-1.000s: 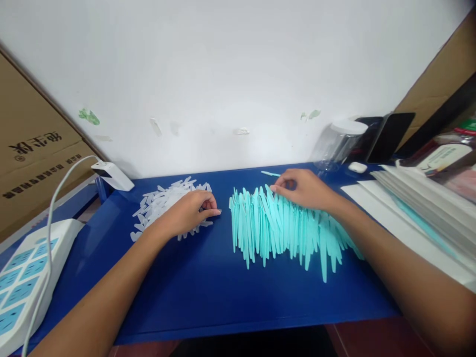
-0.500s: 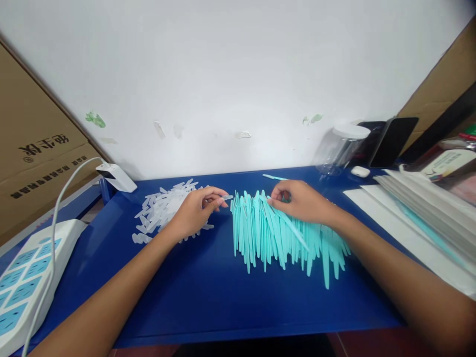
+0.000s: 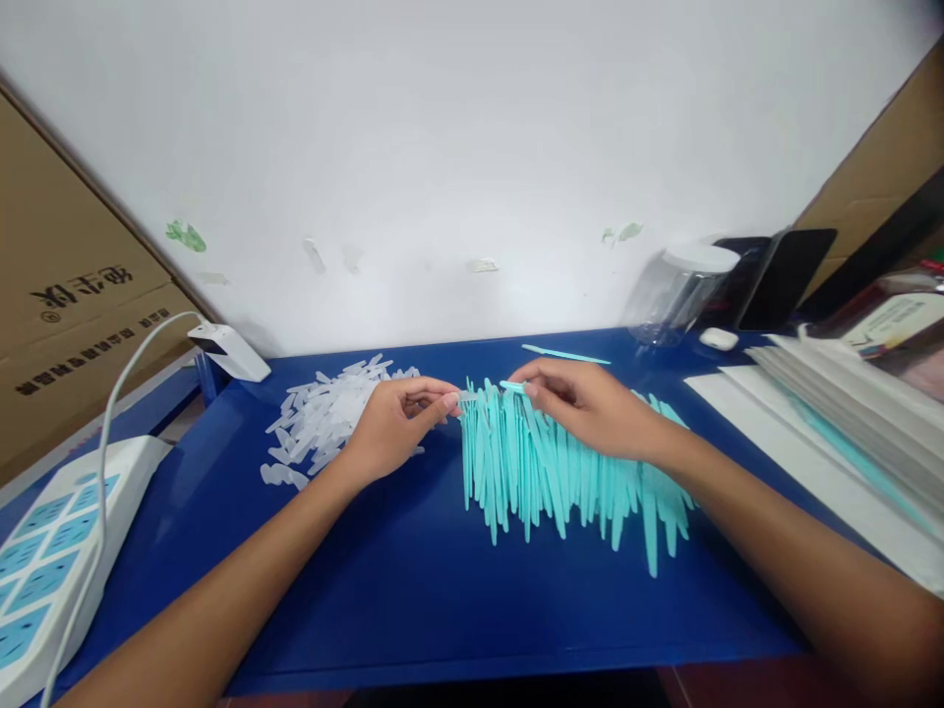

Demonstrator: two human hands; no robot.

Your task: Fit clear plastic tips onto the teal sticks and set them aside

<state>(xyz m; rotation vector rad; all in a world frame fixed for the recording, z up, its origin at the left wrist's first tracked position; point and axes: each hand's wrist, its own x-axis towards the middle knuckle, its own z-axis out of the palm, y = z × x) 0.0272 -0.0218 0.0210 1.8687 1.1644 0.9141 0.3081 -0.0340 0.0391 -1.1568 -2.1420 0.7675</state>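
Both turned inward, my left grip (image 3: pixel 394 418) pinches a translucent piece (image 3: pixel 468 396); my right grip (image 3: pixel 594 405), a turquoise stick (image 3: pixel 513 386).

The mint sticks (image 3: pixel 516 462) look like smooth plastic with hardly any shine. The little pale pieces (image 3: pixel 335 398) look like plastic too, cloudy like frost. The blue table top (image 3: pixel 413 580) is smooth and a bit shiny. The wall (image 3: pixel 472 128) is smooth and dull. The big box (image 3: pixel 66 216) is dull brown cardboard. The jar (image 3: pixel 664 305) is clear and shiny. The power strip (image 3: pixel 137 457) looks like hard white plastic.
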